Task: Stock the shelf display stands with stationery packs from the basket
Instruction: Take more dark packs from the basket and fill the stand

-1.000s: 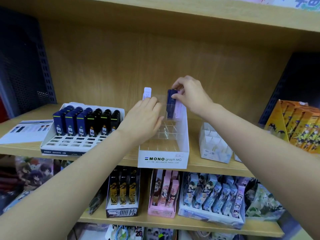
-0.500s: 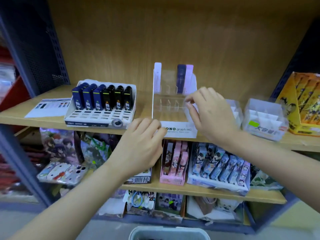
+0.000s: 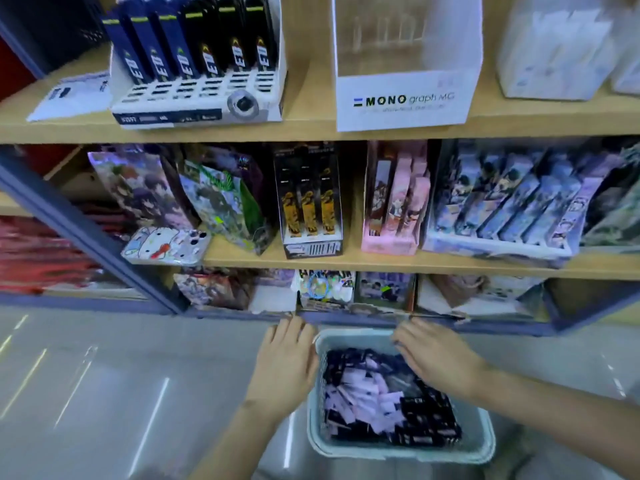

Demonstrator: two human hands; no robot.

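Wooden shelves [image 3: 311, 129] filled the upper part of our view, with glossy grey floor [image 3: 104, 393] below them. On that floor, just in front of the lowest shelf, stood a pale plastic basket [image 3: 485, 441], and it held the stationery packs [image 3: 381, 400] in a loose heap of dark and pale lilac ones. Up on the top shelf we saw a white stand [image 3: 405, 105] printed MONO graph MG; its clear compartments were too blurred for us to tell what they held. To its left, apart from it, sat a second white stand [image 3: 197, 109] with a row of upright navy and black packs [image 3: 194, 46] along its back. Our left hand [image 3: 284, 362] was beside the basket's left rim, fingers straight and close together, gripping nothing. Our right hand [image 3: 433, 358] reached over the heap from the right, fingers stretched out and slightly spread, holding nothing; we could not tell whether its fingertips touched the packs. A white leaflet [image 3: 69, 95] lay flat on the top shelf, just left of the second stand
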